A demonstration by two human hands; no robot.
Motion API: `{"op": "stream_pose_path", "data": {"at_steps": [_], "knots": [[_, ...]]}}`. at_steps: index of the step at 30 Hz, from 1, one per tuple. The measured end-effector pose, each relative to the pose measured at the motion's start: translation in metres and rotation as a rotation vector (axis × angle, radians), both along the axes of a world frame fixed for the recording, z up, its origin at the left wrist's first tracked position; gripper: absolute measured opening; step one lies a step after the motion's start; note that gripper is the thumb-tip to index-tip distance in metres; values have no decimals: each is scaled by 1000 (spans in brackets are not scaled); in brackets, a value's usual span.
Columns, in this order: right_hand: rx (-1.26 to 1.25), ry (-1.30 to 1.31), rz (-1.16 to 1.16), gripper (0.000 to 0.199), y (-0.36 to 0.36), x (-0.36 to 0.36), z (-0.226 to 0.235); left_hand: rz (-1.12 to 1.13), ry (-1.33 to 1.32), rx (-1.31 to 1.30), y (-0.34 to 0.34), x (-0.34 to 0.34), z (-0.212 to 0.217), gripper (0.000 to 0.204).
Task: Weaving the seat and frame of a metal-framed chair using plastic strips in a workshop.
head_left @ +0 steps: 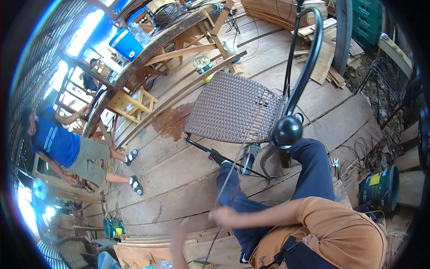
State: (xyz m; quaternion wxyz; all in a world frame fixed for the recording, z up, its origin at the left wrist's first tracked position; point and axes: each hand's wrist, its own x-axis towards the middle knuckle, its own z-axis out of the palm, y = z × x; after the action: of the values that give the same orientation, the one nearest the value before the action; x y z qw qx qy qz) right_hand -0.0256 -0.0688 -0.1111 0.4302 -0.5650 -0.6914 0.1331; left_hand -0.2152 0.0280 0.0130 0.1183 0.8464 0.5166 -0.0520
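My right hand (224,217), at the end of an orange sleeve, is closed around a thin brown weaving strand (235,172). The strand runs up to the woven brown seat panel (233,107) of a chair tipped on the plank floor. The chair's black metal frame (307,67) curves over my blue-trousered knee (313,166), ending near a black round knob (286,131). My left hand (179,235) is blurred at the bottom edge, just left of the strand's lower end (210,249). Its grip cannot be made out.
A grey power tool (250,156) lies under the seat. Another person (62,145) in a blue shirt sits at left by a long wooden bench (148,49) with a blue cooler (126,42). A yellow stool (132,105), a dark wet stain (170,122), wire coils (354,154) and a teal bucket (380,188) surround me.
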Motion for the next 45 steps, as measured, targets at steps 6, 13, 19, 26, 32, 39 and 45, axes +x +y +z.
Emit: {"op": "stream_pose_path", "data": {"at_steps": [6,13,19,26,32,39,45], "knots": [[-30,-64,237,26,-41,-73,6,-120,-458,-170,-50,236,12,43],[-506,1623,-48,17,45,139,39,153,-286,35,-61,-114,26,26],[-330,1683,-322,27,49,125,52,237,256,166,-17,-249,-22,39],[-530,664,344,30,-6,-55,12,-72,-305,-171,-29,156,18,39],[-170,657,475,38,10,-4,-8,-161,-217,41,-50,202,25,35],[-371,1810,-341,23,58,150,44,-299,452,281,7,-153,-41,20],[-295,1380,-263,35,36,88,33,-390,380,286,18,-113,-30,21]]}}
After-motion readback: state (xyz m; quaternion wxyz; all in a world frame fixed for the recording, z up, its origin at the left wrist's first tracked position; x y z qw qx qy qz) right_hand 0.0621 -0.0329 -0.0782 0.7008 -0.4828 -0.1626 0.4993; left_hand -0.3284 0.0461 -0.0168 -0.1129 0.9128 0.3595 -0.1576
